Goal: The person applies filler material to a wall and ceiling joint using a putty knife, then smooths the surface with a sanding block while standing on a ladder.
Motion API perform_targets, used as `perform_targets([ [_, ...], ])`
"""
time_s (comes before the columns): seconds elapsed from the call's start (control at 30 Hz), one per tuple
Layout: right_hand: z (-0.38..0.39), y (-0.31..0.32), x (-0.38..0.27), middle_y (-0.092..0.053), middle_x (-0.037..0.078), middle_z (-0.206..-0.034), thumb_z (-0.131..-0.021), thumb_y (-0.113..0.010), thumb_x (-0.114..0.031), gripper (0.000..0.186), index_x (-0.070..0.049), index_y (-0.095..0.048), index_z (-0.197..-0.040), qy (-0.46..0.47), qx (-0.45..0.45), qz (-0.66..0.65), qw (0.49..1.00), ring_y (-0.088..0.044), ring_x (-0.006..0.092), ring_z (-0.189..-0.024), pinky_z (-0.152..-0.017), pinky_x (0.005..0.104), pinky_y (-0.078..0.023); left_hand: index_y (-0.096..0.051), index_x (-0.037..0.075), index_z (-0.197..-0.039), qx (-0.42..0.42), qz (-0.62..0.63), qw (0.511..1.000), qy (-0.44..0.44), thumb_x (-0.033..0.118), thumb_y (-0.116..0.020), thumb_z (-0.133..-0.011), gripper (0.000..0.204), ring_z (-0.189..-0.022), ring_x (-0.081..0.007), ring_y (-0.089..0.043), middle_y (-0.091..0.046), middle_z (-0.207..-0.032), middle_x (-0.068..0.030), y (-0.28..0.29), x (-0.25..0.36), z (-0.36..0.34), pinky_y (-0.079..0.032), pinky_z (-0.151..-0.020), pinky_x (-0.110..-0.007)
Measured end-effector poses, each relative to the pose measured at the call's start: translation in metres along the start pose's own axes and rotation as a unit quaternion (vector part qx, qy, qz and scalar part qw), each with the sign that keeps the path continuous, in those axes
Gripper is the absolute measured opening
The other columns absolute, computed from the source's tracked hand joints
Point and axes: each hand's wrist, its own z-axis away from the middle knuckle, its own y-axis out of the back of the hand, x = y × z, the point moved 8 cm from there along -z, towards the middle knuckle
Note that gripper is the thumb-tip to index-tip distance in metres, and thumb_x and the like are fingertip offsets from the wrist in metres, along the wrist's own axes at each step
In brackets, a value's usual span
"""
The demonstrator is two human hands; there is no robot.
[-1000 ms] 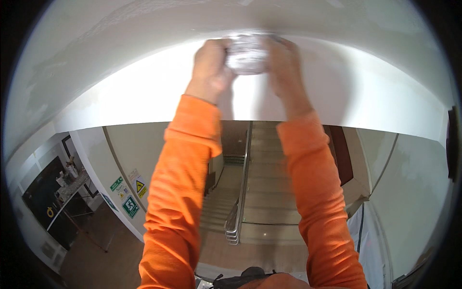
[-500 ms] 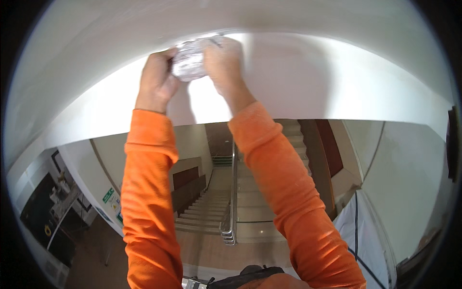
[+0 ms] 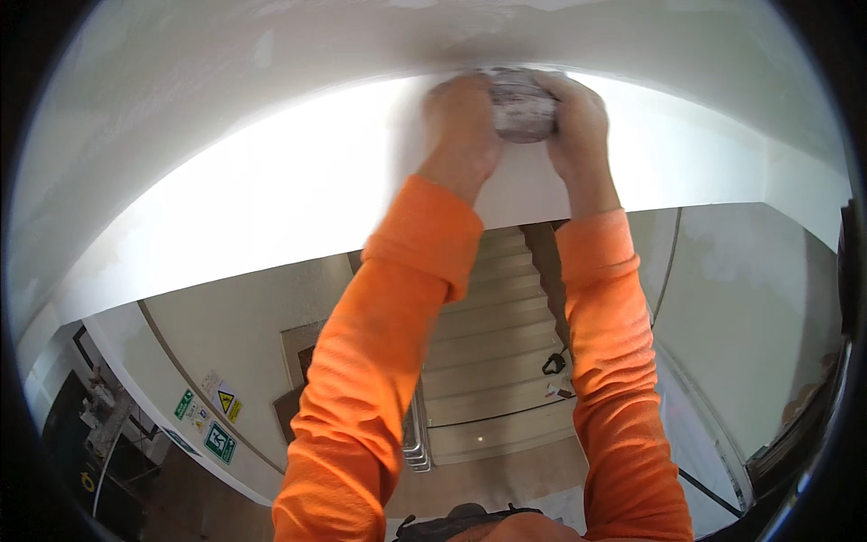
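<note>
Overhead, both my hands are closed round a rounded, grey-brown block [image 3: 524, 110] with whitish streaks, blurred by motion; its exact kind I cannot make out. My left hand [image 3: 461, 131] grips its left side. On the right side, my right hand [image 3: 580, 126] has its fingers wrapped over the edge. The block is up against the white beam [image 3: 298, 199], close to where that meets the ceiling [image 3: 361, 36]. Whether its face touches the surface is hidden. Orange sleeves cover both my forearms.
Below the beam a staircase [image 3: 492, 339] with a metal handrail [image 3: 416, 434] drops away. A black object [image 3: 554, 363] lies on the steps. Green and yellow signs [image 3: 219, 441] are on the left wall. White sheeting [image 3: 691, 443] hangs at the lower right.
Both hands and the block have moved to the right along the top of the beam. My view has shifted too, so more of the stairs and wall signs shows.
</note>
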Motion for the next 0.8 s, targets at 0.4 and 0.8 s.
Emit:
perform_targets([
  [0.4,0.076,0.033,-0.09,-0.07,0.011,-0.085,-0.098,-0.051,-0.008,0.02,0.006,-0.066,-0.1,0.291,0.213,0.364,0.859,-0.065,0.0174,-0.075,-0.07,0.0329,-0.052,-0.072,-0.007,-0.113,-0.126,-0.477,0.869,0.026,0.01,-0.062,-0.102,0.022,-0.089,-0.0187,-0.073,-0.076,-0.102,-0.0141,0.202,0.023,0.267,-0.058,-0.08,-0.029],
  [0.8,0.029,-0.016,0.008,-0.05,0.005,-0.061,-0.094,-0.052,-0.009,0.02,-0.001,-0.049,-0.076,0.34,0.226,0.302,0.861,-0.044,0.0191,-0.058,-0.056,0.0404,-0.038,-0.071,0.004,-0.121,0.621,-0.711,0.291,0.155,0.039,-0.046,-0.106,0.045,-0.11,-0.0358,-0.068,-0.071,-0.117,-0.0218,0.478,0.248,0.821,-0.053,-0.093,-0.044],
])
